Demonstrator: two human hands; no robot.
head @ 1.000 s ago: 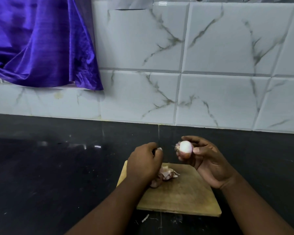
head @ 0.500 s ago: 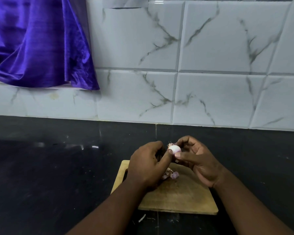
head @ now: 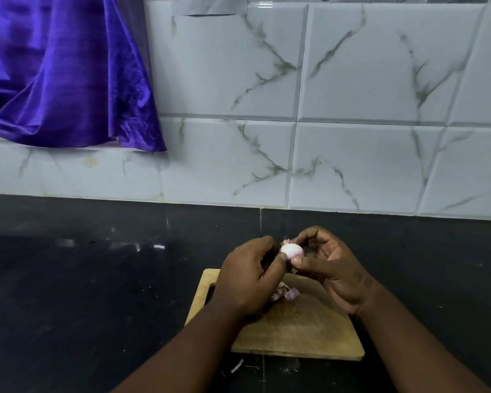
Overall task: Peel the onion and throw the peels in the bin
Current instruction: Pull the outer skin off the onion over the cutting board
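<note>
A small pale pink onion is held above the far edge of a wooden cutting board. My right hand grips it between thumb and fingers. My left hand has its fingertips pressed on the onion's left side. A little heap of purple-pink peels lies on the board, just below my left hand and partly hidden by it. No bin is in view.
The board rests on a black stone counter backed by a white marbled tile wall. A purple cloth hangs at the upper left. Small scraps lie on the counter in front of the board.
My left hand rose from the peel heap on the board to the onion, and both hands came together. The onion moved slightly lower and left.
</note>
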